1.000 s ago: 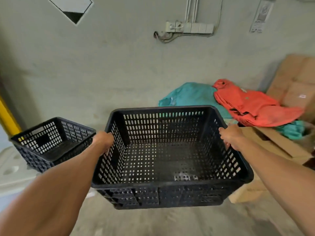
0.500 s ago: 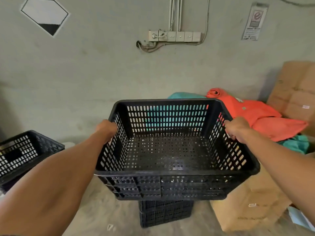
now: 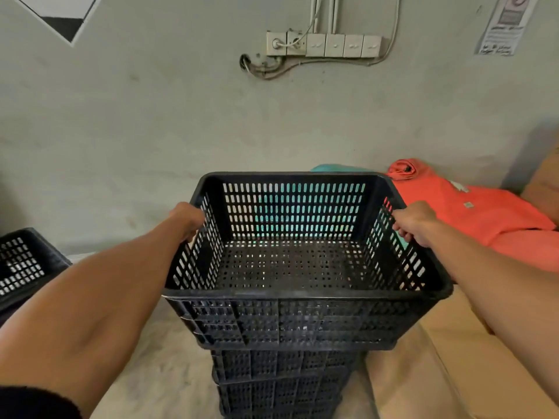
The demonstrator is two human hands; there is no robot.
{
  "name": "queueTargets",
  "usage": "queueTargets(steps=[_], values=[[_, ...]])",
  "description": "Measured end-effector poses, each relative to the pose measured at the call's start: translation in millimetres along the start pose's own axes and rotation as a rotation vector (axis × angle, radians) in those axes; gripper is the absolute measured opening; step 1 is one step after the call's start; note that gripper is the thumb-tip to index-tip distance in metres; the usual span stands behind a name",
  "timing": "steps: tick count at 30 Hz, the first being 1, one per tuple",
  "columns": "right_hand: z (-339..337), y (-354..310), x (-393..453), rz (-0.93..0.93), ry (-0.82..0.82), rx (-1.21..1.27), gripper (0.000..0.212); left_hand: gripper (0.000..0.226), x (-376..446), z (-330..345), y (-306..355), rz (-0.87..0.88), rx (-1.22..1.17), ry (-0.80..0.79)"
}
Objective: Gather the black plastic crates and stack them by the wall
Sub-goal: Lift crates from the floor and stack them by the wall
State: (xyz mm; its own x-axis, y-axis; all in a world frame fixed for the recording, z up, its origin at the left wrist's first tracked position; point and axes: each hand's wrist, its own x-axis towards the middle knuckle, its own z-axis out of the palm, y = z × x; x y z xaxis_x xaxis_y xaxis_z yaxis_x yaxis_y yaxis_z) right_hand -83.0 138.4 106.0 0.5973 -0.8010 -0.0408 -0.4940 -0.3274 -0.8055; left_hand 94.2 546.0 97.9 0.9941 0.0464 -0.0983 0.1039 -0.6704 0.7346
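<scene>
both bare forearms reach forward, spread apart; the left hand (image 3: 187,219) and the right hand (image 3: 413,220) are each curled closed around something, knuckles up.

Empty black slotted crate (image 3: 290,316) level atop black crate stack (image 3: 281,385); another crate (image 3: 21,264) far left.

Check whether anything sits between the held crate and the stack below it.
Nothing visible does. The crate, held by the left hand and right hand, hangs right above the stack; whether they touch is unclear.
</scene>
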Motion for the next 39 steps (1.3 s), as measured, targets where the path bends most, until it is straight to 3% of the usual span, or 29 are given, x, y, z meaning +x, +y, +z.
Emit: queueTargets(steps=[6,11,16,19,31,39], values=[[12,-4,67,0.027,-0.137,0.009,0.019,0.018,31,32,24,-0.065,-0.078,-0.007],[30,5,109,0.040,-0.238,0.003,0.019,0.028,49,50,32,-0.104,-0.170,-0.061],[46,4,130,0.052,-0.325,0.033,0.012,0.016,69,62,23,-0.196,-0.224,-0.129],[49,5,134,0.037,-0.396,0.063,0.024,0.021,83,67,23,-0.200,-0.196,-0.066],[70,-6,134,-0.012,-0.422,-0.049,0.021,0.021,100,55,18,-0.213,-0.134,-0.028],[73,-5,137,-0.026,-0.458,-0.085,0.032,0.030,88,50,7,-0.189,-0.149,-0.112]])
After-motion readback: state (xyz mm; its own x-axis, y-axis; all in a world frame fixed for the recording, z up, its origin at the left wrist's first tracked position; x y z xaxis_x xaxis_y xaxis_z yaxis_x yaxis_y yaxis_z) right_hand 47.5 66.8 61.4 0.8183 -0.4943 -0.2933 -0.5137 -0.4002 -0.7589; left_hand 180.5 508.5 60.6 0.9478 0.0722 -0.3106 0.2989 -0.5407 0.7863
